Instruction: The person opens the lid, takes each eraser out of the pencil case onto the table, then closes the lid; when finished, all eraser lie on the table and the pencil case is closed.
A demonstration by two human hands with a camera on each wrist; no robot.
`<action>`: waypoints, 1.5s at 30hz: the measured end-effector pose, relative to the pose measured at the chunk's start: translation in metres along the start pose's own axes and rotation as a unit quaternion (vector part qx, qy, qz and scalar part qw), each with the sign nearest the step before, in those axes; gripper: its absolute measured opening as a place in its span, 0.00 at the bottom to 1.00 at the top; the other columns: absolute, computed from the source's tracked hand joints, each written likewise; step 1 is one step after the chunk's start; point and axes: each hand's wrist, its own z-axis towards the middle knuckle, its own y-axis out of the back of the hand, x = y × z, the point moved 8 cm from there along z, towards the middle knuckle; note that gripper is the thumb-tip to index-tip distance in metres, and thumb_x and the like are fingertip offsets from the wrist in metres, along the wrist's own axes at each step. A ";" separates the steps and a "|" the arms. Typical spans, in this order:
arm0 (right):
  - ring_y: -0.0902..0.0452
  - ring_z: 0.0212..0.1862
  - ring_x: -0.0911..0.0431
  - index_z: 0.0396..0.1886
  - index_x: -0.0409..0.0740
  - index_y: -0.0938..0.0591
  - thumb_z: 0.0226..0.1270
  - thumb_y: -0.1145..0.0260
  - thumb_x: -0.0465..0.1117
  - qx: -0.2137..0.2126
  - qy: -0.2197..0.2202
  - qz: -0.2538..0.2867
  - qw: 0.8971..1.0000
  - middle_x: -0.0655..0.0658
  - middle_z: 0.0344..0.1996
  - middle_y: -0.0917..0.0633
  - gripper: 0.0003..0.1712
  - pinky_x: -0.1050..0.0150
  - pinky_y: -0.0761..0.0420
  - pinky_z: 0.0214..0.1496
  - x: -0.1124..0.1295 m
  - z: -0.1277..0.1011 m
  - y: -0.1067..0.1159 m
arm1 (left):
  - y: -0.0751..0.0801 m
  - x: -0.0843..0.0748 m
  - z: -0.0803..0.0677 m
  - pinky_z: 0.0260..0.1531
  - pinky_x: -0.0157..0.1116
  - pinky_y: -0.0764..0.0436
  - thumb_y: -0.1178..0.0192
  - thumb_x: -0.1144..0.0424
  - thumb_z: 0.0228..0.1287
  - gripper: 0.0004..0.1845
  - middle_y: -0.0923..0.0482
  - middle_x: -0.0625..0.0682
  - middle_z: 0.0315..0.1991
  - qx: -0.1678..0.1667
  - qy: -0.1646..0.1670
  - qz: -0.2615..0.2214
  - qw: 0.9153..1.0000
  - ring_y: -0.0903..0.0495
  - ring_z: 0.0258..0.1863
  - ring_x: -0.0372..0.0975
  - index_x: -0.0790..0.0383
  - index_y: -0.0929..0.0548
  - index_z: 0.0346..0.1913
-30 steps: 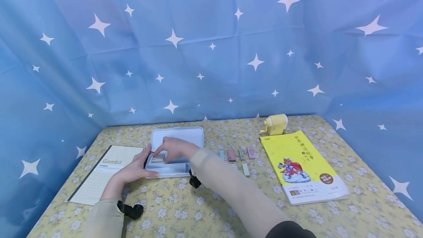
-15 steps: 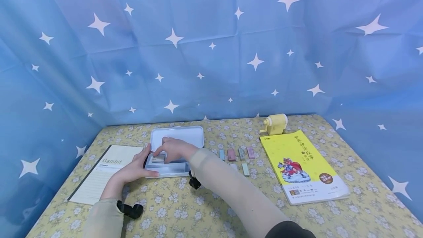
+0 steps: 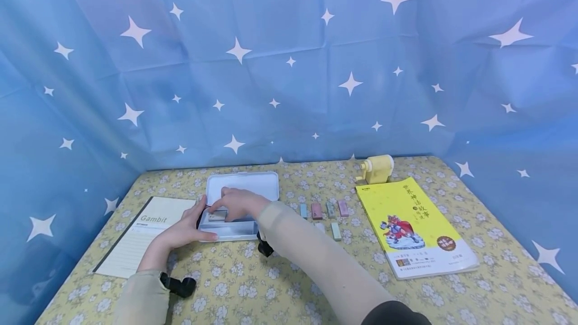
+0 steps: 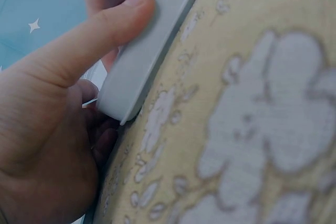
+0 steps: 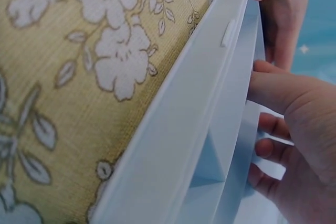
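Note:
A white pencil case [image 3: 247, 180] lies with its lid folded back on the flowered cloth. My left hand [image 3: 186, 228] grips the case's left end, its thumb [image 4: 100, 38] along the front wall and the other fingers round the end. My right hand [image 3: 240, 203] reaches into the rear compartment, index finger and thumb at opposite ends of a small whitish eraser [image 3: 218, 216]. In the right wrist view, the right-hand fingers [image 5: 275, 90] dip behind the compartment wall, which hides the eraser. The front compartment [image 3: 230, 228] shows bare plastic.
Several coloured erasers, among them a red one [image 3: 316, 210] and a pale green one [image 3: 336, 231], lie right of the case. A notebook [image 3: 135, 237] lies partly under the left hand. Farther right are a yellow book [image 3: 406, 219] and a yellow crank sharpener [image 3: 378, 169].

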 end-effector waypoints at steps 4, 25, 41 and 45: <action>0.33 0.36 0.60 0.62 0.68 0.22 0.65 0.31 0.41 0.000 0.002 0.011 1.000 0.52 0.42 0.28 0.27 0.70 0.32 0.34 -0.001 0.000 0.001 | -0.001 0.000 0.001 0.61 0.69 0.54 0.29 0.45 0.53 0.66 0.70 0.67 0.76 -0.001 -0.001 -0.001 1.000 0.71 0.72 0.64 0.60 0.69 0.77; 0.29 0.40 0.62 0.61 0.61 0.20 0.63 0.29 0.43 0.008 0.020 0.033 0.999 0.52 0.46 0.25 0.26 0.71 0.29 0.42 -0.010 -0.009 0.004 | -0.001 -0.003 -0.001 0.62 0.68 0.55 0.28 0.47 0.53 0.66 0.70 0.69 0.75 -0.001 -0.002 0.005 1.000 0.71 0.71 0.65 0.63 0.68 0.77; 0.27 0.39 0.62 0.64 0.56 0.24 0.64 0.30 0.41 0.003 0.015 0.106 0.994 0.57 0.40 0.21 0.29 0.67 0.28 0.39 -0.022 -0.042 0.032 | -0.001 0.000 0.001 0.61 0.69 0.55 0.29 0.44 0.53 0.67 0.72 0.67 0.76 0.004 0.012 -0.003 1.000 0.72 0.71 0.65 0.60 0.71 0.77; 0.25 0.41 0.63 0.64 0.56 0.24 0.64 0.30 0.40 -0.002 0.011 0.118 0.993 0.56 0.41 0.20 0.28 0.67 0.26 0.41 -0.025 -0.053 0.032 | -0.002 -0.002 0.000 0.61 0.69 0.55 0.28 0.44 0.52 0.67 0.72 0.68 0.75 0.006 0.015 0.003 1.000 0.72 0.71 0.65 0.61 0.71 0.76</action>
